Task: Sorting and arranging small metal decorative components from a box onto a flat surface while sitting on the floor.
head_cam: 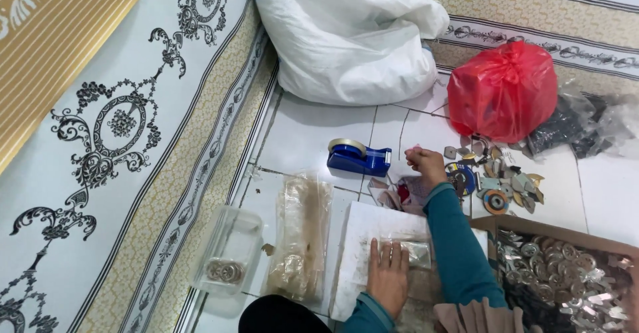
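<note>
A small clear packet [418, 252] lies on a white sheet [373, 230] spread on the tiled floor [313, 127], close to the lower middle of the view. The left hand [388, 276] rests flat over the near end of that packet, fingers stretched out and pressing down rather than clasped round it. The right hand [426, 165], in a teal sleeve [456, 240], reaches farther out over the floor; its fingers are bunched together as if pinching something small and pinkish, but what lies between them is too small to tell.

Just left of the right hand stands a blue tape dispenser [357, 157]. Below that hand lies a crumpled bit of patterned cloth or wrapping [403, 193]. To its right a scatter of small flat pieces and round discs [496, 176] is strewn on the tiles. Beyond them sits a tied red plastic bag [502, 90], with clear bags of dark bits [579, 123] beside it, and a big white sack [349, 37] farther back.

At the lower right, a cardboard box [489, 225] holds many shiny metal parts [566, 266]. Left of the white sheet lies a long clear bag [303, 233], then a clear plastic tub [229, 250] with a few rings inside. A patterned mat [120, 120] runs along the left.
</note>
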